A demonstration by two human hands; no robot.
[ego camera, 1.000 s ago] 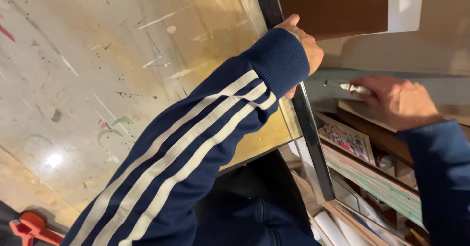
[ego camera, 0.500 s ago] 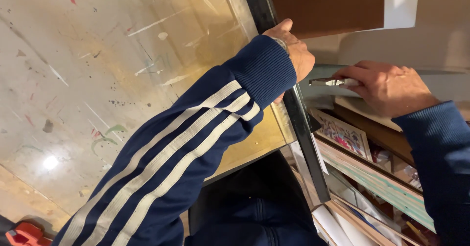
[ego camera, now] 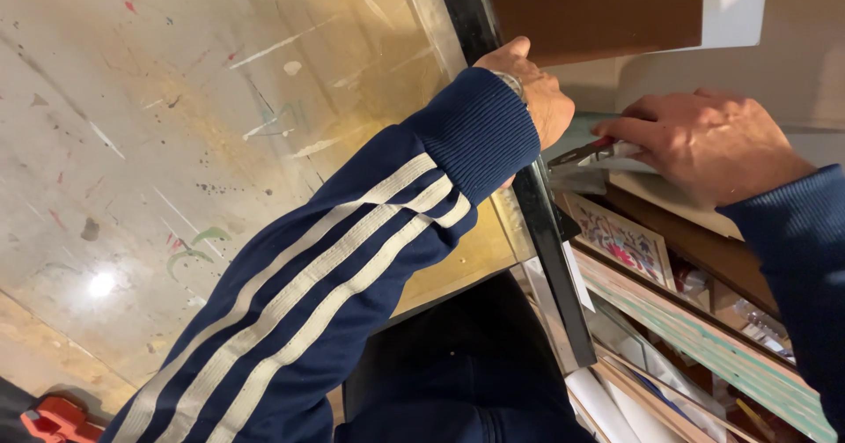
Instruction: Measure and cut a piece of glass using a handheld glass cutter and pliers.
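Observation:
My left hand (ego camera: 528, 86) grips the black edge strip (ego camera: 546, 240) of a large paint-spattered glass-topped work table (ego camera: 220, 143), fingers wrapped over the rim. The left arm wears a navy sleeve with white stripes. My right hand (ego camera: 704, 143) is to the right, below the table edge, closed on a small metal tool with a red part (ego camera: 585, 151) whose tip points left toward the black strip. The tool's handle is mostly hidden under the fingers.
A brown board (ego camera: 607, 11) leans at the top. Below the table edge, shelves hold a patterned framed picture (ego camera: 620, 236), a long teal-edged frame (ego camera: 704, 337) and stacked boards. An orange clamp (ego camera: 53, 421) sits at the bottom left.
The view has shifted, bringing both hands closer. My right hand has moved left, carrying the tool tip nearer the black strip. My left hand keeps its grip on the edge.

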